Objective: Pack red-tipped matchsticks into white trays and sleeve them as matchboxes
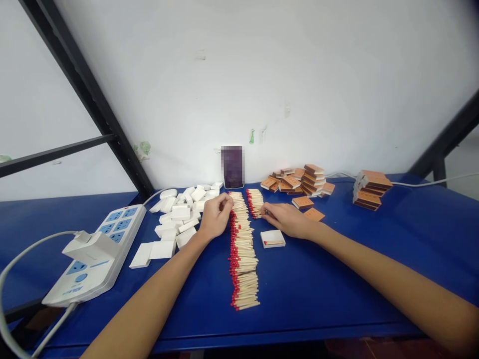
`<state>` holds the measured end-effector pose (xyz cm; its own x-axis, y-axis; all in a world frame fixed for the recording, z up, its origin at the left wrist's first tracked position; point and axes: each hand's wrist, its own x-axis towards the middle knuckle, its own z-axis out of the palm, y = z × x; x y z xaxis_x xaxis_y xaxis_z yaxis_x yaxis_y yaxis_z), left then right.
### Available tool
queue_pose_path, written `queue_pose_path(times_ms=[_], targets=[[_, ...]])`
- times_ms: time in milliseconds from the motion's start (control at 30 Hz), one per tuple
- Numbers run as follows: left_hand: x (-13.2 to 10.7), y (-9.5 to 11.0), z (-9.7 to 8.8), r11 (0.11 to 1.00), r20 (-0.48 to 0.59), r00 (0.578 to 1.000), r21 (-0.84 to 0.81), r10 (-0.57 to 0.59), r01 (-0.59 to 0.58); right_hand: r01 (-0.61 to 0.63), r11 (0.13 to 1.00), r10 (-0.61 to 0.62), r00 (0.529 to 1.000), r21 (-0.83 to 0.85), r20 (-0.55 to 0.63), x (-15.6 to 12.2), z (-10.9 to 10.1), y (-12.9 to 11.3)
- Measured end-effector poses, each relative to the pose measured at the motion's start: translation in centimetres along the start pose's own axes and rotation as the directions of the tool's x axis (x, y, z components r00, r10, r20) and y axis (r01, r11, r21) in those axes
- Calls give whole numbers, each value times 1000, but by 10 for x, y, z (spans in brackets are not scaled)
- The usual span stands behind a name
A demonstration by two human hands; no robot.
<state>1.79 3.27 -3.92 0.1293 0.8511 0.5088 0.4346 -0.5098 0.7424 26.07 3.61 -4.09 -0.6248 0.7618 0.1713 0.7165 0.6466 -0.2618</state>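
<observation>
My left hand (216,215) is closed, thumb and fingers pressed together at the left edge of a long row of red-tipped matches (245,254). Whatever it may pinch is too small to make out. Across from it, my right hand (286,218) has its fingers drawn together against the near right end of a shorter row of matches (255,202). Its fingertips partly hide what lies between them. Just below the right hand sits an open white matchbox tray (273,239) with a match or two inside.
White matchbox trays (181,213) are heaped left of the matches. Orange matchbox sleeves (314,177) are piled at the back right, with a stack (370,189) farther right. A phone (233,167) leans on the wall. A power strip (101,254) with cables lies at left.
</observation>
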Motion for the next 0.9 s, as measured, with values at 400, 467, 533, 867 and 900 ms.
queue_pose_path(times_ms=[400,467,533,867,900], targets=[[0,-6,10,986,-121,979,-42,-167,163,-36,998,38,999,60,-33,-5,3,5],[0,-8,9,980,-108,975,-50,-196,192,-29,996,32,999,90,-26,-7,2,5],[2,-11,9,971,-94,968,-64,-234,229,-28,991,31,999,132,-20,-10,1,6],[3,-22,11,937,-174,925,-163,-337,310,-32,972,47,997,231,-60,-11,0,7],[3,-22,12,938,-167,929,-170,-331,303,-24,976,38,997,216,-61,-11,0,7]])
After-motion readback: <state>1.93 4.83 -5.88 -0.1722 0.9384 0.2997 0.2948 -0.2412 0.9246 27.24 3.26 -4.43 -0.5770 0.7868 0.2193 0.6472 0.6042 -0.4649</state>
